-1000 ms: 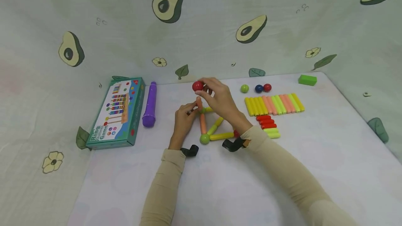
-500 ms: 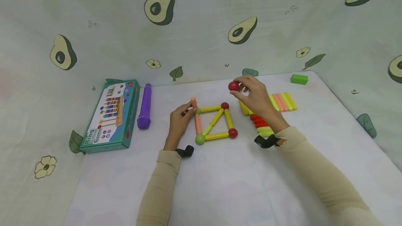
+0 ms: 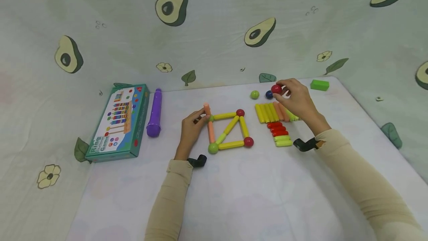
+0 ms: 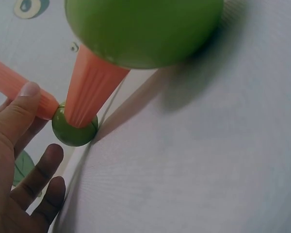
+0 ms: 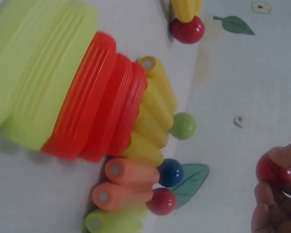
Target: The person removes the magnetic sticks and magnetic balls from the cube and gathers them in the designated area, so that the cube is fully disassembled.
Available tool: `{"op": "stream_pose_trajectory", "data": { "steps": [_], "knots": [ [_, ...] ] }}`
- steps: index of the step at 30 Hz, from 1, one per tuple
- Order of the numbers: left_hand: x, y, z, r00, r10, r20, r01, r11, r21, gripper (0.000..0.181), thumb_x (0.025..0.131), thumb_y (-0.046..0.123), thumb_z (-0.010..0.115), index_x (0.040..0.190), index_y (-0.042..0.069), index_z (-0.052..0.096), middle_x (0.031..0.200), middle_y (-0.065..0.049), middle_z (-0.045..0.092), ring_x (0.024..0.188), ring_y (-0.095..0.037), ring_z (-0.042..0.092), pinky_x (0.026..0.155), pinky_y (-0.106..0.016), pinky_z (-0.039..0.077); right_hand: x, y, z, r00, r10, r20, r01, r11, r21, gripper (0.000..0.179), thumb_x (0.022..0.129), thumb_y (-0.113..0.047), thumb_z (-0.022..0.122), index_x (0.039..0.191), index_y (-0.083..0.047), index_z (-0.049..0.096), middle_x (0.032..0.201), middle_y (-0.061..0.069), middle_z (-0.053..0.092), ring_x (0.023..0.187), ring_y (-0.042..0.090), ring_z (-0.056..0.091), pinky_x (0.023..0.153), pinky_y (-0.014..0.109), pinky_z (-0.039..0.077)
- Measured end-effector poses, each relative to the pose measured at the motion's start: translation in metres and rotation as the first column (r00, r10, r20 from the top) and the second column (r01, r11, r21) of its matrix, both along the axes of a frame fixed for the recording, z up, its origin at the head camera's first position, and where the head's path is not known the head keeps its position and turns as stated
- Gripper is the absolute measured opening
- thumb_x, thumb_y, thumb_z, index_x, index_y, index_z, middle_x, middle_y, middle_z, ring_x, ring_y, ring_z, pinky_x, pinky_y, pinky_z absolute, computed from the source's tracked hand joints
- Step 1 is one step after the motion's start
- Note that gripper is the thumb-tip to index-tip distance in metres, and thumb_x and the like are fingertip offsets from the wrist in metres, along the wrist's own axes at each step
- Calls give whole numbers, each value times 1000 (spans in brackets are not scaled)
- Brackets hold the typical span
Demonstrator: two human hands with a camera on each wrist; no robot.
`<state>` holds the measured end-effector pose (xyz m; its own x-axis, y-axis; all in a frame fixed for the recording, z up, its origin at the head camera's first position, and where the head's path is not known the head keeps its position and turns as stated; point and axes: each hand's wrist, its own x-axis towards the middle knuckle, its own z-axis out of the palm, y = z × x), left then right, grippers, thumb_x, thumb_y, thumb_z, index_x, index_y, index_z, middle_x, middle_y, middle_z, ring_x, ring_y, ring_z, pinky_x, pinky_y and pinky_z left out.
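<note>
A flat frame of sticks and balls lies on the table, with a diagonal yellow stick (image 3: 230, 125) across it. Red balls (image 3: 248, 142) sit at its two right corners; the near left corner is a green ball (image 3: 213, 148). My left hand (image 3: 191, 133) pinches an orange stick (image 4: 17, 87) between thumb and fingers, and this stick stands up from the green ball (image 4: 75, 127) at the far left corner. Over the loose balls at the back right, my right hand (image 3: 297, 97) holds a red ball (image 5: 271, 170) with its fingertips. Beneath it, another red ball (image 5: 161, 201) rests beside a blue ball (image 5: 170, 172).
A loose green ball (image 3: 255, 95) sits left of the blue one. Yellow sticks (image 3: 266, 113) and other coloured sticks lie in a row, with short red sticks (image 3: 276, 129) nearer. Left are a game box (image 3: 117, 122) and a purple tube (image 3: 155, 112). A green block (image 3: 319, 85) stands far right.
My right hand has carried the red ball rightward, from above the upright orange stick to over the loose balls. My left hand keeps its pinch on the stick.
</note>
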<state>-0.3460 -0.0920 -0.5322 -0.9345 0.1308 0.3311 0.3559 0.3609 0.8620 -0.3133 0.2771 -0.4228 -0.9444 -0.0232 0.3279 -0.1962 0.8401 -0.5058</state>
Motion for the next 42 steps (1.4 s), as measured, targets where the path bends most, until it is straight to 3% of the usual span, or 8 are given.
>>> {"op": "stream_pose_trajectory", "data": {
  "steps": [10,18,24,29,36,42],
  "knots": [
    [-1,0,1,1000,-8,8,8,1000,2,42,92,35,73,131,19,69,111,2,72,84,-15,60,70,-28,49,-12,33,-9,987,-91,135,88,996,29,48,96,-14,67,138,2,52,129,23,50,105,40,52,84,53,49],
    [-6,0,3,1000,0,1,0,1000,-6,43,92,38,72,130,19,69,111,2,72,85,-15,61,71,-28,50,-31,50,-13,963,-143,228,138,990,35,50,96,-13,66,139,4,49,129,26,47,108,42,47,86,54,48],
    [-6,0,3,999,6,-41,-6,1000,-1,42,92,37,72,130,18,69,113,3,72,86,-14,62,72,-29,51,-45,59,-19,954,-136,269,125,990,58,45,94,-10,68,134,5,53,126,28,46,105,43,47,89,56,50],
    [0,0,-3,1000,-10,-19,9,1000,-12,43,91,37,72,131,18,68,115,6,71,85,-11,60,70,-26,51,-47,67,-30,922,-140,360,123,990,69,45,96,-11,67,135,8,52,125,29,48,107,45,48,92,57,49],
    [1,0,-2,1000,5,-25,-5,1000,-2,44,91,39,72,131,19,68,115,8,71,85,-13,61,71,-29,50,-58,71,-36,918,-137,373,118,990,74,45,97,-12,65,135,8,51,123,30,50,108,45,47,95,60,47],
    [2,-1,-2,1000,-8,6,8,1000,7,44,91,38,72,131,20,68,116,7,71,89,-12,62,75,-29,52,-62,74,-39,888,-113,445,86,993,82,49,97,-13,63,137,9,47,125,32,50,108,46,46,96,60,45]
  ]
}}
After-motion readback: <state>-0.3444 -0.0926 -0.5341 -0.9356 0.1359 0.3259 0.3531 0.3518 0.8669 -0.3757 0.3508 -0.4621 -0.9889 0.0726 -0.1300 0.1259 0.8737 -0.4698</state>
